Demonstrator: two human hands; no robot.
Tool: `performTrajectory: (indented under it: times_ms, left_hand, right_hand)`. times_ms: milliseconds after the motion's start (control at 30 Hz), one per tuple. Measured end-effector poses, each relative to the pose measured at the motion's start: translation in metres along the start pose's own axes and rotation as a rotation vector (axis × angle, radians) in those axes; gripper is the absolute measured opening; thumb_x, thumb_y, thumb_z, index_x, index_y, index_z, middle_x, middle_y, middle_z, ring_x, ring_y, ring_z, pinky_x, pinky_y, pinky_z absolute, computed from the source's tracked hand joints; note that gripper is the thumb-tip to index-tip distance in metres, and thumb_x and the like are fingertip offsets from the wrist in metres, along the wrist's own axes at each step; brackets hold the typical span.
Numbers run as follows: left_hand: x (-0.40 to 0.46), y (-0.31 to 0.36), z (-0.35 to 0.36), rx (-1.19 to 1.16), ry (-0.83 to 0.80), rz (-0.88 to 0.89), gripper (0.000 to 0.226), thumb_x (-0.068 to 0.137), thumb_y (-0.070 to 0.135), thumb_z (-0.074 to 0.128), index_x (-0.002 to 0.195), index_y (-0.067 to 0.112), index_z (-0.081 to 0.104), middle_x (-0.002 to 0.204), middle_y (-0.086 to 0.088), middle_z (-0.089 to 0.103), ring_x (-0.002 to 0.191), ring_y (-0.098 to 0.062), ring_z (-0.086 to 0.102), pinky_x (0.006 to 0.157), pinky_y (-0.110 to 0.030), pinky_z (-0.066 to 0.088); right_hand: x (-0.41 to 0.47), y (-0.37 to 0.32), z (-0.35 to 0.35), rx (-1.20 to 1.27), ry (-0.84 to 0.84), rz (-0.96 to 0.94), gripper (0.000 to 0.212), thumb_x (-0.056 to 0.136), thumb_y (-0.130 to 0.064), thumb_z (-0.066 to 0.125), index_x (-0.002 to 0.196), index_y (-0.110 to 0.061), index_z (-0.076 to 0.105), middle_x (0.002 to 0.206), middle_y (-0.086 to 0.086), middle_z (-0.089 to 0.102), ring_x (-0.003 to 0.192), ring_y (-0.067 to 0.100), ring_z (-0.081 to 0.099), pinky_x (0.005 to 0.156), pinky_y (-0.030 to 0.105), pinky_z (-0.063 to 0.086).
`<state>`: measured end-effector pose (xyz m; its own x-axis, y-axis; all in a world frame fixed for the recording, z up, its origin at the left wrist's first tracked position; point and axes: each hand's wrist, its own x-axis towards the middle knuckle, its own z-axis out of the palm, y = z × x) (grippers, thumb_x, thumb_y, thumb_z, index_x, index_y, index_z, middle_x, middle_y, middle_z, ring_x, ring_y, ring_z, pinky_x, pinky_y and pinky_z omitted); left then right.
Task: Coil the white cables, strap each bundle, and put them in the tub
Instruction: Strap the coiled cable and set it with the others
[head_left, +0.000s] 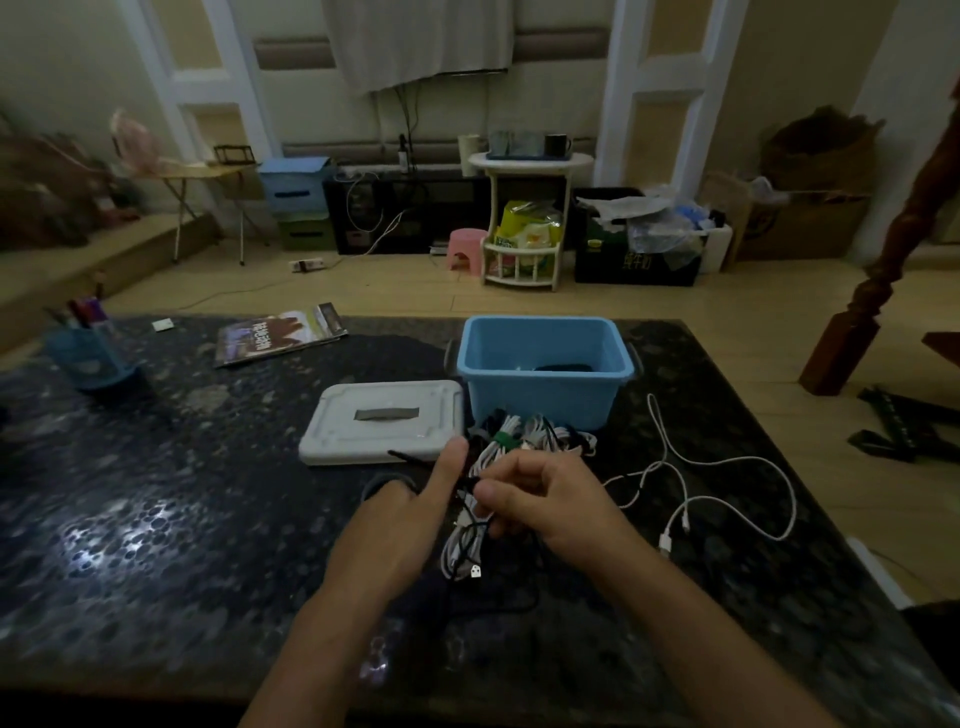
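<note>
A coiled white cable bundle hangs between my two hands above the dark table. My right hand grips the bundle, its fingers curled around the coil and a black strap. My left hand presses against the bundle's left side, the thumb stretched up along it. Several strapped white bundles, one with a green strap, lie just beyond my hands in front of the blue tub. A dark item lies inside the tub. One loose white cable sprawls on the table to the right.
The tub's white lid lies flat left of the tub. A magazine and a blue pen holder sit at the table's far left. Beyond the table's far edge is a floor with shelves and boxes.
</note>
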<state>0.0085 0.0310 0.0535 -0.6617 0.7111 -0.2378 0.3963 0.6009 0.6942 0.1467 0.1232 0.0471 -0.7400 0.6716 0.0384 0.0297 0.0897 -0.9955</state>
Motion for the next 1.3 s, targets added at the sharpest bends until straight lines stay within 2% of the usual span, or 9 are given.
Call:
performTrajectory:
  times_ms: [67,167,367,633,700,800,900,1033,1300]
  left_hand:
    - [0.004,-0.005,-0.002,-0.046,-0.009,-0.044,0.127,0.057,0.105,0.014,0.150,0.021,0.034,0.145,-0.015,0.050,0.125,-0.031,0.054,0.105,-0.047,0.041]
    - [0.005,-0.002,-0.003,-0.082,0.014,0.051,0.102,0.069,0.093,0.028,0.148,0.051,-0.023,0.165,-0.010,0.012,0.144,-0.033,0.033,0.111,-0.050,0.032]
    - [0.001,0.014,0.001,-0.638,0.048,0.258,0.041,0.094,0.058,0.032,0.098,0.029,0.060,0.095,0.011,0.070,0.084,0.004,0.063,0.067,-0.011,0.043]
    - [0.002,0.024,0.004,-1.204,0.038,0.213,0.048,0.091,0.054,0.038,0.056,0.022,0.046,0.055,-0.002,0.036,0.049,-0.022,0.048,0.054,-0.037,0.043]
    - [0.002,0.025,0.001,-1.314,-0.069,0.229,0.042,0.088,0.055,0.039,0.062,0.022,0.043,0.056,0.000,0.028,0.042,-0.014,0.029,0.041,-0.028,0.031]
    - [0.007,0.024,-0.001,-1.398,-0.188,0.236,0.038,0.094,0.055,0.037,0.080,0.019,0.038,0.058,0.001,0.022,0.040,-0.008,0.019,0.035,-0.022,0.018]
    - [0.010,0.021,-0.008,-1.420,-0.257,0.214,0.040,0.098,0.054,0.033,0.079,0.019,0.038,0.057,0.002,0.019,0.037,-0.007,0.015,0.038,-0.022,0.008]
    - [0.007,0.018,-0.019,-1.313,-0.297,0.239,0.046,0.099,0.049,0.041,0.064,0.020,0.038,0.059,0.002,0.026,0.040,-0.007,0.020,0.038,-0.024,0.010]
    - [0.004,0.019,-0.018,-1.259,-0.206,0.260,0.034,0.095,0.027,0.057,0.071,0.020,0.034,0.058,-0.001,0.026,0.039,-0.011,0.028,0.035,-0.022,0.019]
  right_hand:
    - [0.004,0.004,0.003,0.009,0.003,-0.006,0.009,0.089,-0.008,0.073,0.083,-0.014,0.072,0.080,0.010,0.074,0.073,0.028,0.070,0.077,0.047,0.059]
    - [0.011,0.007,0.007,-0.029,0.005,-0.033,0.009,0.088,-0.010,0.075,0.083,-0.017,0.074,0.080,0.008,0.074,0.072,0.019,0.069,0.077,0.037,0.059]
    - [0.016,0.015,0.014,-0.382,0.110,-0.145,0.018,0.074,-0.036,0.085,0.075,-0.036,0.067,0.104,-0.012,0.056,0.101,-0.005,0.056,0.091,0.020,0.045]
    - [0.008,0.025,0.027,-0.263,0.006,-0.001,0.065,0.069,-0.033,0.089,0.106,-0.041,0.037,0.112,-0.011,0.062,0.102,-0.003,0.064,0.086,0.025,0.054]
    - [0.009,0.032,0.030,-0.121,-0.107,0.065,0.057,0.074,-0.029,0.085,0.113,-0.040,0.045,0.098,-0.004,0.073,0.090,0.005,0.071,0.084,0.034,0.057]
    - [0.007,0.030,0.036,-0.079,-0.224,0.049,0.009,0.094,-0.008,0.066,0.091,-0.013,0.060,0.060,-0.016,0.064,0.058,-0.009,0.056,0.063,0.013,0.043]
    - [0.009,0.027,0.036,-0.073,-0.184,0.061,0.029,0.087,-0.028,0.070,0.080,0.000,0.063,0.064,-0.005,0.060,0.064,0.004,0.054,0.066,0.026,0.042]
    - [0.008,0.023,0.017,-0.075,-0.260,0.082,0.031,0.092,-0.014,0.063,0.063,-0.025,0.062,0.075,0.009,0.067,0.098,0.033,0.072,0.092,0.049,0.052]
    - [-0.001,0.015,0.003,-0.064,-0.254,-0.039,0.020,0.099,-0.029,0.059,0.080,-0.027,0.062,0.061,-0.006,0.053,0.050,0.012,0.051,0.055,0.031,0.045]
